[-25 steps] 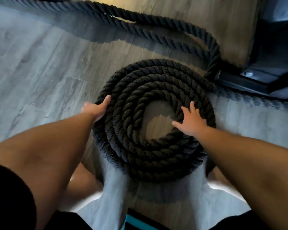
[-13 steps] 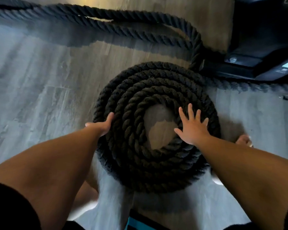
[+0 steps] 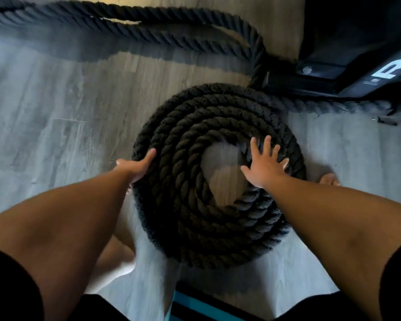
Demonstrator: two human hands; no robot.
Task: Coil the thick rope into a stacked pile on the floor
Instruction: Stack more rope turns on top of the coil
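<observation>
Head view of rope coiling, read left to right. Two loose runs of the thick rope (image 3: 148, 31) lie side by side along the far side of the plank floor (image 3: 56, 123), entering from the far-left corner and bending round toward the right. Nearer the person, the left hand (image 3: 137, 169) presses against the outer left flank of the coil (image 3: 185, 205). Its thumb lies straight along the top of the outermost turn, while the other fingers drop down the flank mostly out of sight, so whether they curl under the rope cannot be told. The coil sits mid-floor, between the person's legs, as a round spiral of several turns around a small bare centre. Its near flank looks more than one turn deep. The right hand (image 3: 264, 167) rests flat on the inner turns at the right of the centre, fingers spread and straight, gripping nothing. A bare foot (image 3: 329, 179) shows just beside the coil's right edge. A black machine base (image 3: 357, 54) fills the far-right corner, with the rope passing beside it. Judged progress: the pile is formed and being squared up, but the loose runs remain to be laid on.
</observation>
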